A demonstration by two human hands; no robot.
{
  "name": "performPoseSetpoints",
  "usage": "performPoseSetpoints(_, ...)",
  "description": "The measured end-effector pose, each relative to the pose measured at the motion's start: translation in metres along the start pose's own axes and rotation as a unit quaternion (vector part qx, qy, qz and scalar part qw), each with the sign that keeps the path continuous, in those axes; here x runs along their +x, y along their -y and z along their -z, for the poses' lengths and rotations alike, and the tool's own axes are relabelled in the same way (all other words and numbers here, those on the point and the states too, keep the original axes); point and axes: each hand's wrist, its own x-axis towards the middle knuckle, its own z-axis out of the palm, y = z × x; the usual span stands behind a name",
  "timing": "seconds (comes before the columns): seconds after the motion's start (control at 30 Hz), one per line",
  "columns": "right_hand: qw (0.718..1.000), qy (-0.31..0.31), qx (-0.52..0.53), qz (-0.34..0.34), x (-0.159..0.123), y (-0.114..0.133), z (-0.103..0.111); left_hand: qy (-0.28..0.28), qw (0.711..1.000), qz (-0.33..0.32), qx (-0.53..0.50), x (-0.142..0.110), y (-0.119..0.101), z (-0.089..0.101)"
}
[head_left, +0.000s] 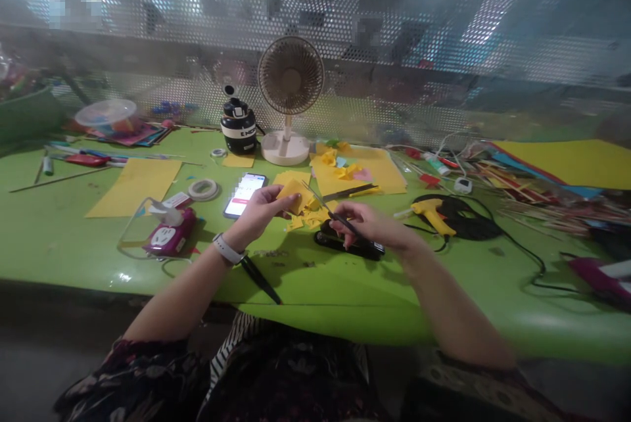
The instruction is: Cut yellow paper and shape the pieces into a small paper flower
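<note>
My left hand [269,204] pinches a small folded piece of yellow paper [292,197] above the table. My right hand [362,225] is closed around slim dark-handled scissors [336,214], whose thin tip points up and left, close to the paper's right side. The fingers partly cover the handles. Several yellow paper scraps [315,217] lie just below the tip. Beneath my right hand rests a black stapler [357,248]. A phone [242,197] with a lit screen lies flat, beside my left hand.
A fan [290,77] and a dark bottle [239,129] stand at the back. On the right are a yellow glue gun [432,215] with its cable and a pile of thin sticks [547,202]. Left are a tape roll [203,189], a purple power socket [170,234] and a yellow sheet [138,185].
</note>
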Motion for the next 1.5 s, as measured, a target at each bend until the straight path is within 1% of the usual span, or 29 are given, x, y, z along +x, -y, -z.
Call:
performPoseSetpoints(0.3, 1.0, -0.005, -0.001, -0.019, -0.002, 0.007, -0.005, 0.009, 1.0, 0.006, -0.002, 0.0, 0.0, -0.001)
performPoseSetpoints(0.67, 1.0, -0.011, -0.004, -0.01, -0.003, 0.007, -0.005, 0.026, 1.0, -0.003, 0.012, 0.0, 0.003, 0.002)
performPoseSetpoints(0.83, 1.0, -0.018, -0.007, -0.014, -0.003, 0.009, -0.006, 0.022, 1.0, -0.003, 0.013, 0.0, 0.003, 0.002)
performPoseSetpoints(1.0, 1.0, -0.019, -0.006, -0.018, -0.003, 0.009, -0.006, 0.029, 0.999, -0.004, 0.013, 0.0, 0.004, 0.002)
performPoseSetpoints(1.2, 0.999, -0.02, -0.013, -0.027, -0.006, 0.013, -0.006, 0.02, 1.0, -0.003, 0.019, 0.0, 0.004, 0.002)
performPoseSetpoints(1.37, 0.999, -0.021, -0.01, -0.023, -0.006, 0.012, -0.006, 0.025, 0.999, -0.005, 0.023, 0.0, 0.003, 0.001)
performPoseSetpoints(1.5, 1.0, -0.024, -0.005, -0.02, -0.005, 0.011, -0.006, 0.016, 0.999, -0.001, 0.029, 0.0, 0.002, 0.0)
